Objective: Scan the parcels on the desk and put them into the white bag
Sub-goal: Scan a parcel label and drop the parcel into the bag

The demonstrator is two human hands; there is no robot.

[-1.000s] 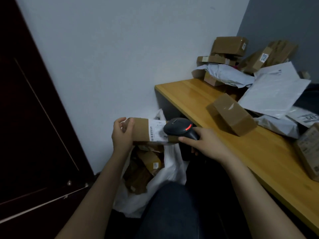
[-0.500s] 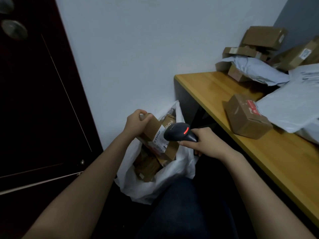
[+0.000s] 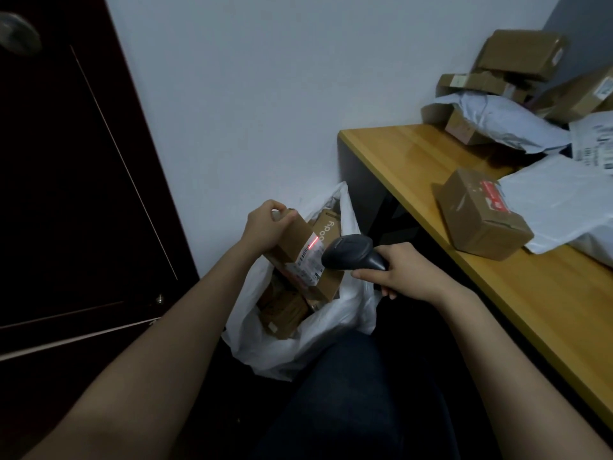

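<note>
a: what is held by the left hand [image 3: 265, 227]?
b: a brown parcel [image 3: 292, 240], gripped at its top end by curled fingers [image 3: 277, 207] and tilted over the open white bag [image 3: 285, 353] on the floor. a white barcode label is stuck on it, print too small to be read. a red scan line [image 3: 313, 242] is thrown across the label.
a: right hand [image 3: 401, 273]?
b: fingers [image 3: 368, 275] are wrapped round the handle of a dark scanner [image 3: 351, 252], head aimed at the label, just beside it.
a: any text readable?
b: what looks like "body" is printed on a box [image 3: 326, 227] in the bag, behind the held parcel. more brown boxes are packed below.
a: surface [image 3: 414, 154]?
b: a brown box with a red label [image 3: 477, 220] is seen near its front edge, right against a white mailer [image 3: 557, 207]. cardboard boxes [image 3: 520, 54] are stacked at the far end, labels unreadable.
</note>
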